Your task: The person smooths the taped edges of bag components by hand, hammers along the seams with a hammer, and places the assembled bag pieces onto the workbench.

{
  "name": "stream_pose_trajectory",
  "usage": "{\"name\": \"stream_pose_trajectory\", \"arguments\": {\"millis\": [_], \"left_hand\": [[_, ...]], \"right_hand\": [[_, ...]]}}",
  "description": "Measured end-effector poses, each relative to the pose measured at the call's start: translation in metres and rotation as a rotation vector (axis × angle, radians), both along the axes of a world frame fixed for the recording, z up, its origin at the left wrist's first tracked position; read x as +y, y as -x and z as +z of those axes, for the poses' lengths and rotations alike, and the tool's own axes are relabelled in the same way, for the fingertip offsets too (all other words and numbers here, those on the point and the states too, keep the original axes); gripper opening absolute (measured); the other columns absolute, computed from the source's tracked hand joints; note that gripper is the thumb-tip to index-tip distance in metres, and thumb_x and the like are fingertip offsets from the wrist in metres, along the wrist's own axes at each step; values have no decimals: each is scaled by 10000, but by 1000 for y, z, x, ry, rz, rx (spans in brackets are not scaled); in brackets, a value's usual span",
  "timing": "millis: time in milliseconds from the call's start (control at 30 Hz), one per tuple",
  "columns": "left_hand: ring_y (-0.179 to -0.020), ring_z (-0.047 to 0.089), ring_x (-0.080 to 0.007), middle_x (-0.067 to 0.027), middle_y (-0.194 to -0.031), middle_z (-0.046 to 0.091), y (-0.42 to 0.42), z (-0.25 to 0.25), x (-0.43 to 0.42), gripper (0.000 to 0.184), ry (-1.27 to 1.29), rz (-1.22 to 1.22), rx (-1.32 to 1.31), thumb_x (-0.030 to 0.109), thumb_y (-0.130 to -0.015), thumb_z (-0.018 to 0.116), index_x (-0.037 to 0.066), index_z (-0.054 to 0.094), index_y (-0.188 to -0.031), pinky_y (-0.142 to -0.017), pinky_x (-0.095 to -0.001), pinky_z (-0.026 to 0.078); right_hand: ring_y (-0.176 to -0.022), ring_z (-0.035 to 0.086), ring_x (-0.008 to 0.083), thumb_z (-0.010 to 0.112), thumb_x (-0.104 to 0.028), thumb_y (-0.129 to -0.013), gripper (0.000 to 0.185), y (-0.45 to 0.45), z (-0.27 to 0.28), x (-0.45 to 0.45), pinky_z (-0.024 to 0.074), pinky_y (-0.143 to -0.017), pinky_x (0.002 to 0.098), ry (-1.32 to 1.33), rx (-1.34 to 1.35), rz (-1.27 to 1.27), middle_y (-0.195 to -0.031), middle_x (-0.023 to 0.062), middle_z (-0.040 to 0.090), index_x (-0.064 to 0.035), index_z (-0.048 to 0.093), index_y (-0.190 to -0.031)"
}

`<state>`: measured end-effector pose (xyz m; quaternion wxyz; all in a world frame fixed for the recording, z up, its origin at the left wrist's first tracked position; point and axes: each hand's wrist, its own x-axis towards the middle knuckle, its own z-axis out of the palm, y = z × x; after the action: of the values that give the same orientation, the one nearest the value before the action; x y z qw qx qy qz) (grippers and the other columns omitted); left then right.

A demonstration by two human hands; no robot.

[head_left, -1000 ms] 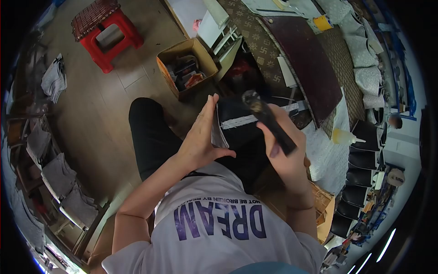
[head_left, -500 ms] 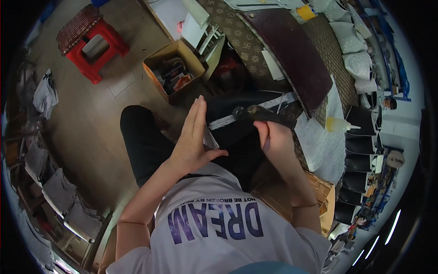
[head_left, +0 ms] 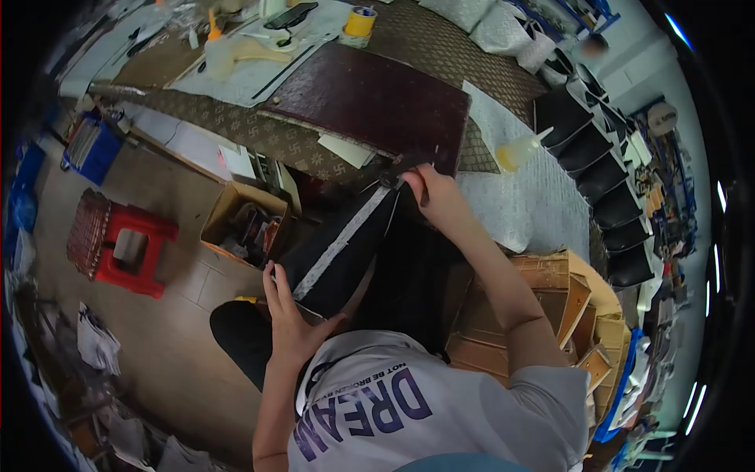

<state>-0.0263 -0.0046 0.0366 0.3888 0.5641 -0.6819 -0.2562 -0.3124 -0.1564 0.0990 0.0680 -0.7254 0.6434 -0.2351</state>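
A black piece (head_left: 334,275) with a frayed white strip (head_left: 338,248) along it lies slanting over my lap. My left hand (head_left: 295,326) rests against its near end, thumb stretched to one side and fingers to the other. At the far end of the strip, by the edge of the dark red board (head_left: 377,98), my right hand (head_left: 440,200) grips a dark hammer-like tool (head_left: 395,171). The tool is mostly hidden by the fingers and hard to tell from the black piece.
An open cardboard box (head_left: 228,212) and a red stool (head_left: 138,248) stand on the floor to the left. On the patterned table (head_left: 409,39) are a squeeze bottle (head_left: 515,153), a yellow tape roll (head_left: 360,22) and black pieces in a row (head_left: 586,157). Cardboard (head_left: 503,315) lies right.
The view has swung toward the table. My right hand has carried the tool away from my left hand, to the far end of the strip. My left hand remains at the near end.
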Motion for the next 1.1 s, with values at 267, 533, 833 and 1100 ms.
{"name": "stream_pose_trajectory", "arguments": {"millis": [267, 533, 833, 1100], "left_hand": [[-1364, 336, -485, -280, -1537, 148, 0, 0, 0, 1231, -10, -11, -24, 187, -549, 940, 94, 195, -1525, -1083, -499, 383], [-1402, 309, -434, -217, -1503, 322, -117, 81, 8, 837, 278, 117, -127, 401, -630, 828, 147, 506, -1360, -1125, -586, 294], [-1411, 292, -426, -209, -1508, 315, -150, 92, -23, 834, 310, 638, 122, 415, -650, 812, 137, 496, -1369, -1134, -602, 275], [-1420, 276, -420, -203, -1513, 308, -130, 77, -56, 831, 142, 735, 866, 428, -668, 798, 128, 487, -1378, -1142, -616, 258]], "right_hand": [[-757, 668, 391, 605, -313, -960, 272, -7, -9, 11, 529, -655, 466, 178, -220, 100, -837, 170, 687, -57, 682, -1010], [-673, 665, 333, 661, -310, -909, 251, 16, 0, -80, 530, -586, 439, 404, -122, 10, -753, 126, 657, -80, 620, -1002], [-830, 638, 287, 667, -66, -867, 133, 37, -32, -125, 477, -840, 424, 671, -138, 45, -857, 71, 668, -89, 621, -989], [-846, 636, 278, 671, 85, -792, 232, 75, 61, -57, 492, -780, 370, 1164, -404, 191, -907, 70, 671, -67, 645, -965]]}}
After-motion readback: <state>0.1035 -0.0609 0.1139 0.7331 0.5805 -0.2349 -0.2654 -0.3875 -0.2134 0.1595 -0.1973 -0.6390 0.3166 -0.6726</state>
